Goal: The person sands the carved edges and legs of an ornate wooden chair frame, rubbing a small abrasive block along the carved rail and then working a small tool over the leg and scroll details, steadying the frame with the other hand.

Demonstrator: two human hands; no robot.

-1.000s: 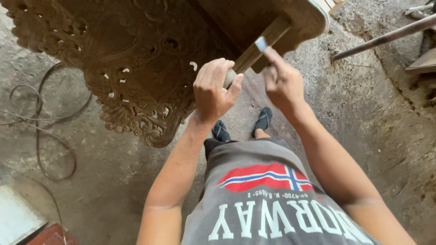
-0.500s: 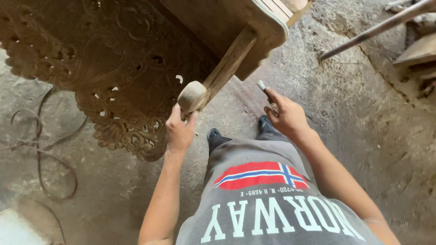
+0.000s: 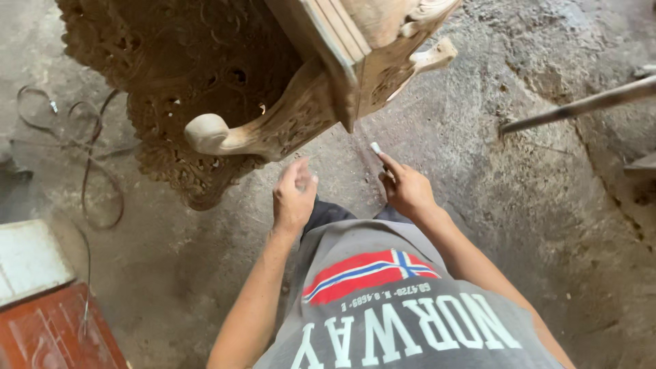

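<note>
A carved, unfinished wooden furniture piece [image 3: 355,48] lies tilted above my hands, its curved leg [image 3: 253,133] ending in a rounded foot at the left. Behind it a dark ornate carved panel [image 3: 178,75] rests on the floor. My left hand [image 3: 294,198] hovers just below the leg with fingers loosely apart, holding nothing. My right hand [image 3: 404,188] is closed on a small light-tipped tool [image 3: 378,150], which points up toward the furniture's corner without touching it.
Concrete floor [image 3: 519,205] with dust all round. Loose cables [image 3: 89,157] lie at the left. A white block [image 3: 31,260] and a red-brown board [image 3: 55,335] sit at the bottom left. A metal bar [image 3: 581,106] slants in from the right edge.
My left hand has let go of the leg's rounded foot and dropped below it. My right hand has lowered away from the wood. The view has shifted, showing more of the furniture's top.
</note>
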